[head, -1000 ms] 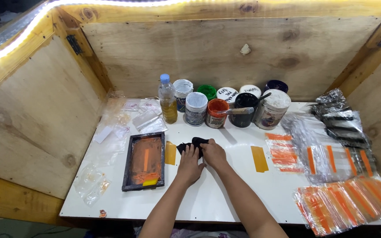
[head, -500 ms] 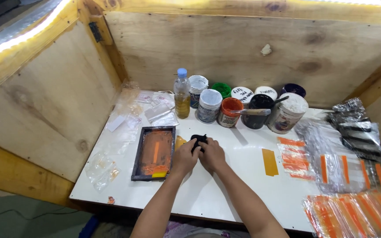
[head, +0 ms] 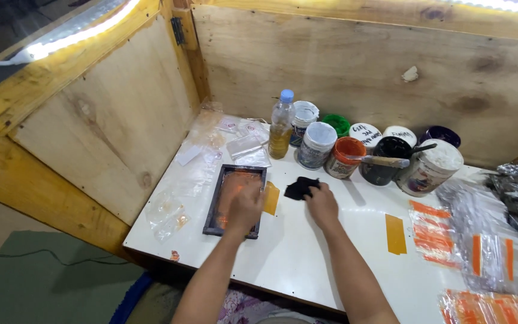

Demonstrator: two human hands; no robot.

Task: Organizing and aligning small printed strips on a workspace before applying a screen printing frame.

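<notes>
You are looking at clear plastic packets (head: 244,144) lying at the table's back left, beside a plastic bottle (head: 281,125) with a blue cap. Lidded tubs (head: 317,144) with label bands are standing along the wall. Orange-striped clear packages (head: 499,258) are lying piled at your right.

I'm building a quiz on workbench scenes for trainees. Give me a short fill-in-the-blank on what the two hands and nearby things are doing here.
1. The left hand rests on the dark-framed ____ screen.
2. The right hand touches a ____ cloth.
3. The clear bottle has a ____ cap.
4. A stirring stick lies across the ____ tub.

Missing words: orange; black; blue; black
</notes>
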